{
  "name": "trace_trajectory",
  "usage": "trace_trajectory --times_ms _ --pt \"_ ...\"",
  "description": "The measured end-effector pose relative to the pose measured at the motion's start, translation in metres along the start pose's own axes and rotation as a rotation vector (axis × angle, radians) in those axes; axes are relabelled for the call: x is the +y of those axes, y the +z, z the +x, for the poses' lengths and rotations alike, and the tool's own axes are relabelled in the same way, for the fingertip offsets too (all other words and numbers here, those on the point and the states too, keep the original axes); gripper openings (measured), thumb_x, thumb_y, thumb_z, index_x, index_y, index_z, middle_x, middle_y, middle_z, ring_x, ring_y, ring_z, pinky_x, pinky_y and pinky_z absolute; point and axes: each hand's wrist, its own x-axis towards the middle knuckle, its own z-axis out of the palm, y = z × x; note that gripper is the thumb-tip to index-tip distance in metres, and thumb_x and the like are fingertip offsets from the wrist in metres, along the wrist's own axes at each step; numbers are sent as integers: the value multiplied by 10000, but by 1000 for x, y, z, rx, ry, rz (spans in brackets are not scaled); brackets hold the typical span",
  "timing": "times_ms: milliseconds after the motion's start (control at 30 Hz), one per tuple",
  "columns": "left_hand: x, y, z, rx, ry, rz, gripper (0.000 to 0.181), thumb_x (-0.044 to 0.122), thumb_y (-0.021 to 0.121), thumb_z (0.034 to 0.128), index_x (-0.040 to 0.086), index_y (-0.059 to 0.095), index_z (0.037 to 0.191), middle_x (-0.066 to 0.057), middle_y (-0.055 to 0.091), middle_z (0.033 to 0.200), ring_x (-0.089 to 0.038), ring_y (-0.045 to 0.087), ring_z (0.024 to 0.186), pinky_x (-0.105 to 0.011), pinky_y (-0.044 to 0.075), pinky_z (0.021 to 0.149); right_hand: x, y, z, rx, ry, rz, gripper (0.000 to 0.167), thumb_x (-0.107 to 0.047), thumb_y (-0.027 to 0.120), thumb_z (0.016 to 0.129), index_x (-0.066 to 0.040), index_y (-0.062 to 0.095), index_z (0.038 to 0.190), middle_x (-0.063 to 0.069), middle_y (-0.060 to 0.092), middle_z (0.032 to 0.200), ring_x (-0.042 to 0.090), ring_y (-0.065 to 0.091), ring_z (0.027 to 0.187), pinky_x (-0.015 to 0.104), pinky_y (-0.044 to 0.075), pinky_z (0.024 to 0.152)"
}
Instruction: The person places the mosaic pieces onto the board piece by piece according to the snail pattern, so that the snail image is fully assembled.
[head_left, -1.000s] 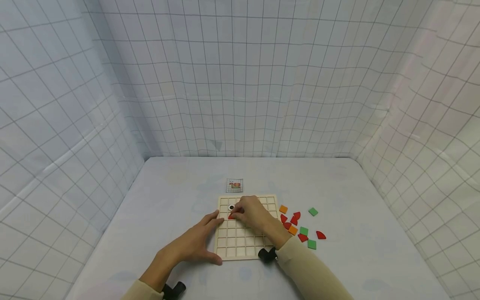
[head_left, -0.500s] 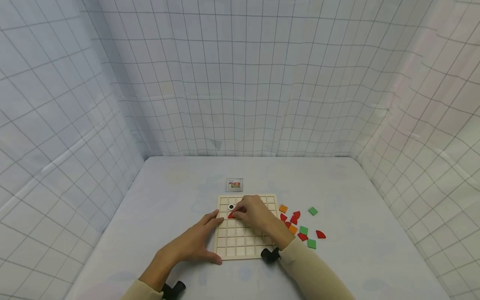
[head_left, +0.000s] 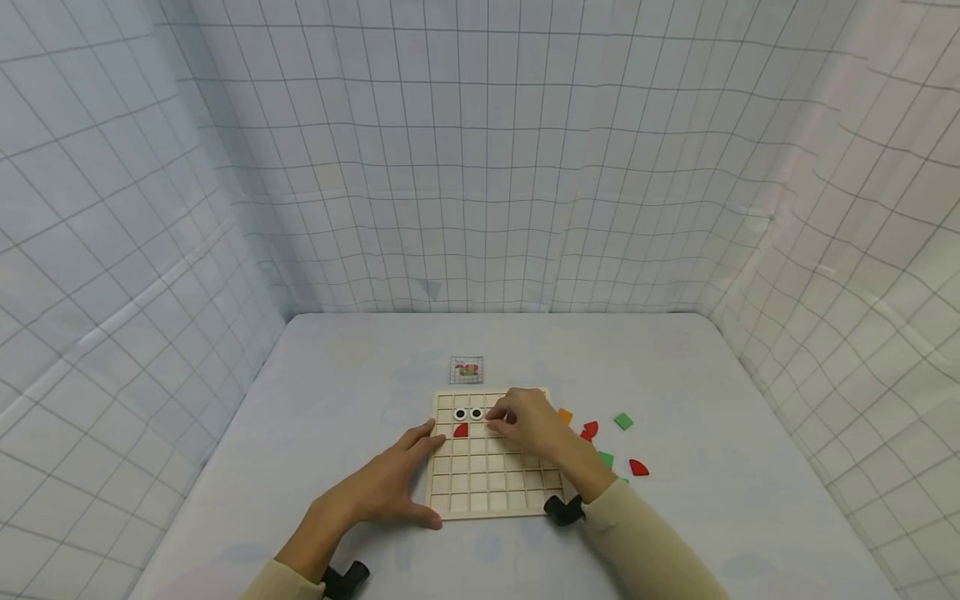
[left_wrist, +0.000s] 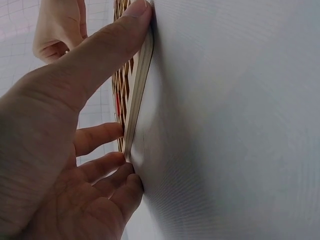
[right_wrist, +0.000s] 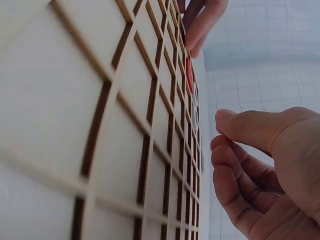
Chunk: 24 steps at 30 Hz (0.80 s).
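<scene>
A pale wooden grid board [head_left: 480, 482] lies flat on the table. Two white eye pieces with black centres, the left one [head_left: 460, 414] and the right one [head_left: 477, 413], sit side by side in upper cells. Below the left one is a red quarter-round piece [head_left: 461, 431]. My left hand [head_left: 390, 482] rests along the board's left side, fingers at the edge and thumb [left_wrist: 120, 37] at the near corner. Just right of the eye pieces, my right hand [head_left: 534, 425] hovers over the board, its fingers [right_wrist: 230, 195] loosely bent with nothing visible between thumb and fingertips.
A small picture card [head_left: 467, 370] lies beyond the board. To the right are loose pieces: an orange square [head_left: 565, 416], green squares such as one farther out [head_left: 623, 422], and red quarter-rounds, one lying apart [head_left: 638, 467]. My right forearm hides some. Grid-patterned curtains [head_left: 480, 167] surround the table.
My right hand has let go of the red piece and shifted to the right, baring it and the second eye piece. My left hand stays at the board's edge.
</scene>
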Motion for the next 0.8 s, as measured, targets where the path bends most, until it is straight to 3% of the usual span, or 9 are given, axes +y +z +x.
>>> trace_trajectory --times_ms 567,700,800 --pt "2 1 0 -11 -19 -5 1287 570 1088 766 51 462 1764 -225 269 1931 -513 385 1751 -688 463 1337 60 -43 -61 6 166 -14 128 -134 883 1045 -105 899 1168 -9 798 1061 37 635 845 211 569 736" --pt "2 -1 0 -17 -23 -6 1284 577 1080 776 61 455 1771 -213 258 1938 -502 371 1762 -689 448 1349 72 -55 -72 -14 192 16 156 -128 881 1047 -84 887 1197 30 795 1106 57 654 839 212 594 696" --pt "2 -1 0 -19 -33 -11 1281 574 1080 776 68 456 1774 -203 252 1943 -494 361 1768 -690 440 1356 81 -62 -80 -34 226 19 204 -143 884 1048 -101 880 1247 37 797 1170 74 681 887 213 617 742"
